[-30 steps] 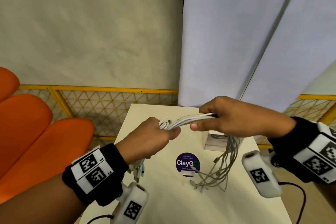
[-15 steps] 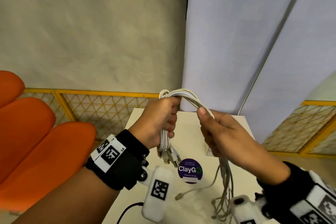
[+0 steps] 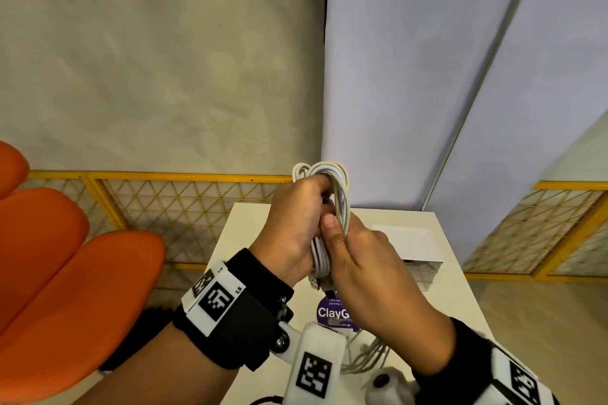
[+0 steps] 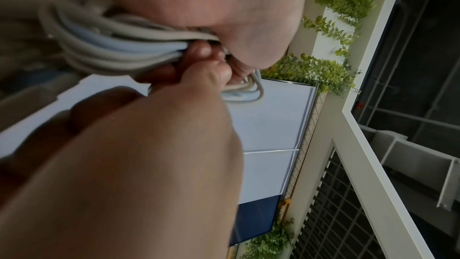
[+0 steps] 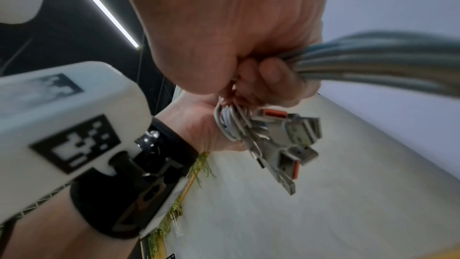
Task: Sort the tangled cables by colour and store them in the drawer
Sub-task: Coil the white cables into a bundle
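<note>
Above the small white rectangular table (image 3: 250, 240), a folded bundle of white rubber-sheathed cables (image 3: 339, 194) is held upright between both hands. At the far left, rounded orange seat cushions (image 3: 65, 256) are seen before a yellow-framed mesh fence (image 3: 184, 197). The left hand (image 3: 296, 227) is curled round the bundle, whose loop sticks out above its fingers (image 3: 317, 182) and whose metal USB plugs (image 5: 286, 145) hang below its palm. The right hand (image 3: 362, 260) is pressed against the same bundle, thumb on the strands, fingers wrapped about them. Loose cable ends (image 3: 365, 355) trail down onto the table. Farther right, a white plastic drawer box (image 3: 414, 250) stands on the tabletop, well apart from the bundle.
</note>
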The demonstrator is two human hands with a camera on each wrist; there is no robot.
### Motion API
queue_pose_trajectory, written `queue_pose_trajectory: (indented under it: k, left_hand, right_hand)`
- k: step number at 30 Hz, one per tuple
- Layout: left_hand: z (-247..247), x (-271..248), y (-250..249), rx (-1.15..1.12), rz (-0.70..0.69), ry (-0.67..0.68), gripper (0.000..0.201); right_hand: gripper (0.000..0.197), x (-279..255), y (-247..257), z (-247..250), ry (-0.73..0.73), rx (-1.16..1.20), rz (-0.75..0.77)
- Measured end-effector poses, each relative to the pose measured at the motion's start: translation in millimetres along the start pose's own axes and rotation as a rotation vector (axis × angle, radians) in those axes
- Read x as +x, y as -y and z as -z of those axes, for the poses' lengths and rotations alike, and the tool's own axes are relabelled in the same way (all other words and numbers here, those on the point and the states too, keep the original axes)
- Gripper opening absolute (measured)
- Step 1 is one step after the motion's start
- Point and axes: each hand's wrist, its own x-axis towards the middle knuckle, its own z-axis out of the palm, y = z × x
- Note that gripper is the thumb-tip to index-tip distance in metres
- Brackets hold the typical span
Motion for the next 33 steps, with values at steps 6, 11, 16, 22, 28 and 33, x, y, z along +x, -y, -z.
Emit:
queue_pose_trajectory:
  k: [6,11,16,22,28,33]
  left_hand:
    - [-2,-8,3,-0.087,-0.104,0.044,0.002]
    - [-1,-8,7,-0.191,-0.071,0.055,0.046]
    - [1,-4,13,-0.182,-0.007,0.121,0.032]
    - [3,-10,10,-0.138,-0.027,0.23,0.031]
    - [0,-17,7,-0.06,-0.044,0.257,0.053]
    - [4,-16,6,0.075,-0.051,0.263,0.048]
  right_hand:
    - [0.06,-3,8,3,0.024,-0.194,-0.019]
    - [0.038,-6,13,5,0.023,-0.237,-0.022]
    - [0.05,-6,14,6,0.01,-0.281,-0.063]
    - [0.047,-9,21,8,0.104,-0.132,-0.031]
    - [0.027,-3,17,15,0.209,0.157,-0.068]
    - [0.011,1,12,15,0.164,0.202,-0.071]
